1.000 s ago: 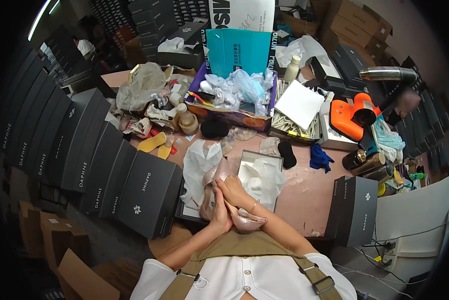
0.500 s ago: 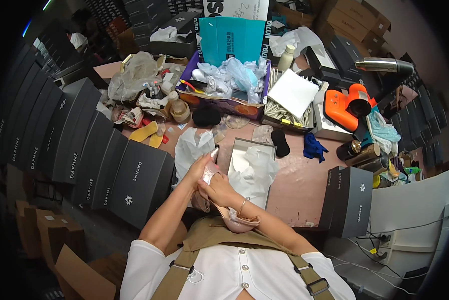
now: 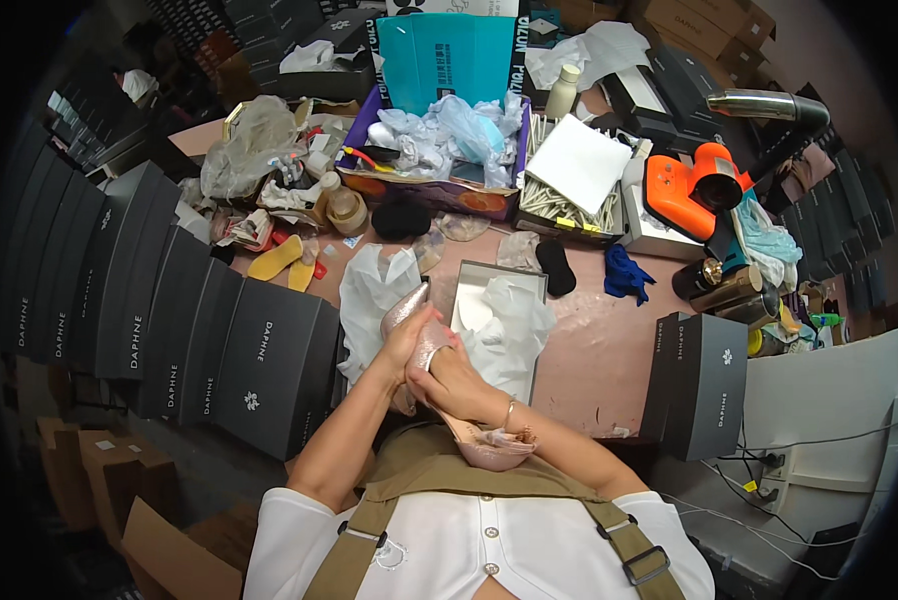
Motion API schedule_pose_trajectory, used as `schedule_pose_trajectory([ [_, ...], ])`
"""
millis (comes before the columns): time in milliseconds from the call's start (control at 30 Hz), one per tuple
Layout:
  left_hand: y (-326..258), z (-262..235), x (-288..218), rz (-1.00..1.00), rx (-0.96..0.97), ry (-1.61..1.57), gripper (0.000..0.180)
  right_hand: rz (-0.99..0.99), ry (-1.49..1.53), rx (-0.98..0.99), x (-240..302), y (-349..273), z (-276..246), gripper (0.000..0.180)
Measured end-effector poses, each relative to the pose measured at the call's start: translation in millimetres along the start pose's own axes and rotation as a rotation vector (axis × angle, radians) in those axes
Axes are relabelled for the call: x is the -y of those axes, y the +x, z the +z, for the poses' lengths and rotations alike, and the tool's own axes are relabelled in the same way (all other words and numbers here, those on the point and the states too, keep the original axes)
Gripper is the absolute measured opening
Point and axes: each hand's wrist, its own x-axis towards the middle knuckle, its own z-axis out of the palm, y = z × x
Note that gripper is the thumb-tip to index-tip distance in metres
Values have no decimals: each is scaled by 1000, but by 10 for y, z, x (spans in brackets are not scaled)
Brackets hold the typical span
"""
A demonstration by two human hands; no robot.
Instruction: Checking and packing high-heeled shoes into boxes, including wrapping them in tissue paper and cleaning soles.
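Two pink glittery pointed shoes are in my hands above the near edge of the table. My left hand (image 3: 406, 345) is closed round one shoe (image 3: 405, 309), its toe pointing up and away; part of it is hidden behind my hands. My right hand (image 3: 456, 382) grips the other shoe (image 3: 496, 453), whose heel end rests near my apron and whose glittery front shows between my hands. Just beyond lies an open grey shoebox (image 3: 502, 271) with white tissue paper (image 3: 509, 335). More tissue paper (image 3: 367, 300) is spread to the left of it.
Dark shoeboxes (image 3: 272, 365) stand in a row at left, and a couple more (image 3: 707, 385) at right. Farther back are a purple box (image 3: 439, 195) of crumpled paper, a box of white sticks (image 3: 569, 218), an orange device (image 3: 681, 195), a blue cloth (image 3: 627, 275) and yellow insoles (image 3: 277, 260).
The shoe in my left hand has turned and shifted, so more of its glittery toe shows. The right-hand shoe's heel end has moved slightly right.
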Motion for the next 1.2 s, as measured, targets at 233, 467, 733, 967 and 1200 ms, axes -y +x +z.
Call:
schedule_pose_trajectory([
  [233,-191,-86,-23,-16,-17,21,25,-309,239,110,70,-266,-22,61],
  [467,-45,-151,100,-23,71,-12,27,-48,58,135,60,-376,-127,62],
  [733,-159,-99,-65,-20,-104,47,28,39,174,252,222,55,-301,46],
  [967,-498,-53,277,23,-31,-390,50,484,1017,-27,-530,-285,-499,35],
  [1200,-708,133,395,1,-31,-620,66,12,-549,-44,-1879,305,-35,31],
])
